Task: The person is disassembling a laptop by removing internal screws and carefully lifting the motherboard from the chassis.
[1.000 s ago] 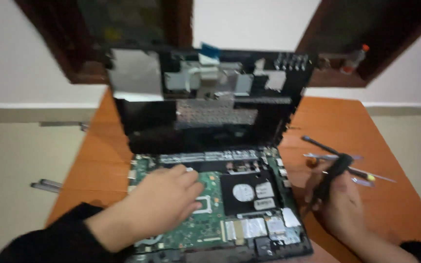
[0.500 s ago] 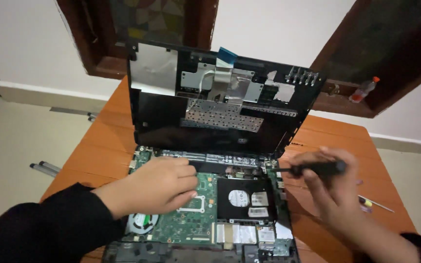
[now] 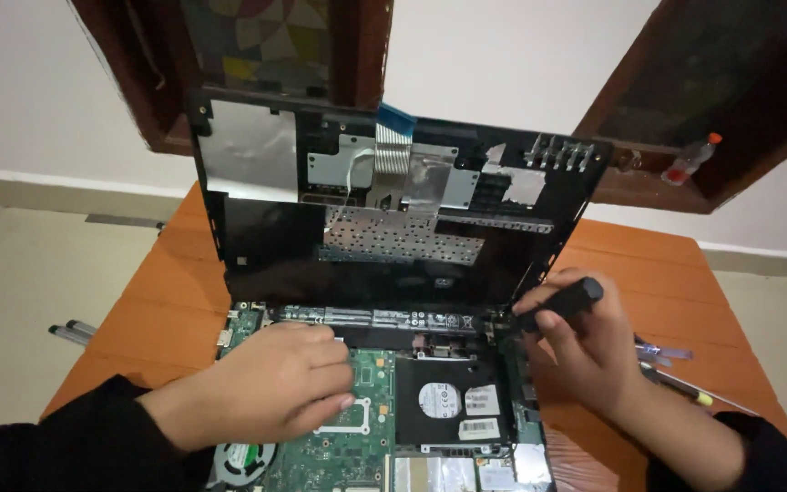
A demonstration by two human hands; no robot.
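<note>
Green circuit board point(image 3: 357, 446) of the opened laptop point(image 3: 393, 273), mid-worktop, is pressed flat by the left hand point(image 3: 275, 387); a screwdriver point(image 3: 557, 305) is gripped in the right hand point(image 3: 585, 351) at the hinge. A slipped tip could gouge the board.

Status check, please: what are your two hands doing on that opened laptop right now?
Left hand flat on the green circuit board. Right hand grips a black screwdriver, tip at the right hinge corner. Raised top cover stands close behind.

Dim, warm indoor light from above; soft shadows; sharp focus; slight wide-angle bending at edges; mild foil glare.
</note>
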